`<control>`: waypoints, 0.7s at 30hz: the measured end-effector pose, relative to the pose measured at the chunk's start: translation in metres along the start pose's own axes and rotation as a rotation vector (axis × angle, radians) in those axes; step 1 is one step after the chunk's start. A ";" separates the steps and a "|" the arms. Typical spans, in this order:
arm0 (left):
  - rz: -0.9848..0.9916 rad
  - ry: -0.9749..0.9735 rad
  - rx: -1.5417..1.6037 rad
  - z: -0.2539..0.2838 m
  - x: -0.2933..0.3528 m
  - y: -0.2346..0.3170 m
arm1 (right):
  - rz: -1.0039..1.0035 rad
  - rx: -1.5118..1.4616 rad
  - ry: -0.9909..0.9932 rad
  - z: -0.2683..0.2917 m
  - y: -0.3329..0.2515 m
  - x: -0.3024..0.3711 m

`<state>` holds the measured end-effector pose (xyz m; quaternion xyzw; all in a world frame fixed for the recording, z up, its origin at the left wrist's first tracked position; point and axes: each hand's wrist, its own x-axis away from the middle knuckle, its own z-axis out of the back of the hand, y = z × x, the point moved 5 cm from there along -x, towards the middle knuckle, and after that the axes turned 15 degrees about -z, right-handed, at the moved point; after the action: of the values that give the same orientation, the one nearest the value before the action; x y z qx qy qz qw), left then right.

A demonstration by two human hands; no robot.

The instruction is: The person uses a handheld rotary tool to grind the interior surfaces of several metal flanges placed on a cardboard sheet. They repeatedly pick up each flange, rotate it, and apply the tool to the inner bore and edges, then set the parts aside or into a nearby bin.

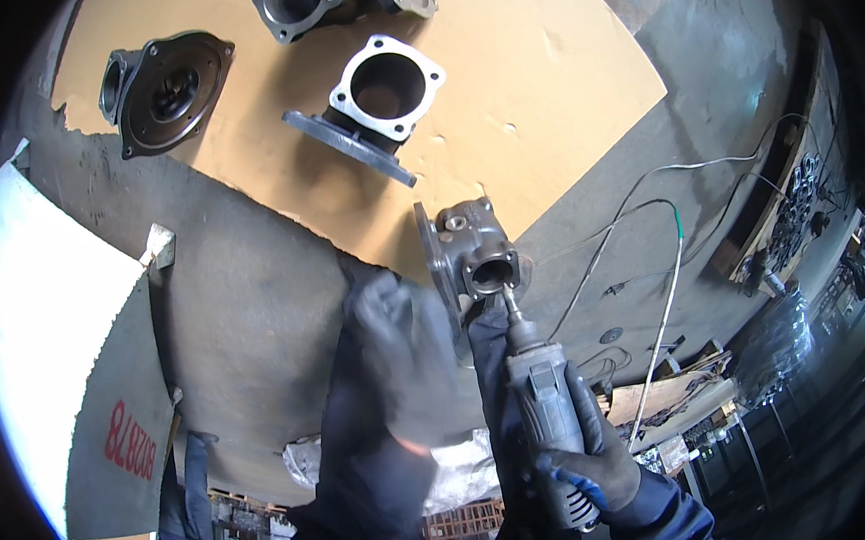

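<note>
A: How far along is that casting [457,238]?
B: Mid-job, I'd guess. It's at the cardboard [549,71]'s near corner, grinder [547,402] tip at its opening, right hand [602,464] wrapped round the tool.
A: Left hand [405,337]?
B: Blurred, can't tell the fingers. Can't see how much rim's left either.

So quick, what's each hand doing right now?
Left hand: too blurred to tell whether open or closed.
Right hand: closed, holding the grey power tool.
</note>
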<state>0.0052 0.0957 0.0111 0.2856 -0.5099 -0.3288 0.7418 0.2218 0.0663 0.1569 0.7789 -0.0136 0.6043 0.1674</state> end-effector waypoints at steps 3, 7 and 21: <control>0.193 -0.054 0.060 -0.010 -0.027 -0.031 | -0.038 0.004 -0.004 0.003 0.000 -0.004; 0.074 -0.218 -0.136 -0.026 -0.032 -0.040 | -0.046 -0.089 -0.006 0.001 -0.004 -0.014; -0.134 -0.279 -0.149 -0.030 -0.027 -0.029 | -0.204 -0.282 -0.064 -0.012 0.005 -0.039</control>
<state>0.0209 0.1011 -0.0357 0.2147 -0.5619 -0.4509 0.6595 0.1989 0.0580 0.1240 0.7638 -0.0244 0.5511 0.3351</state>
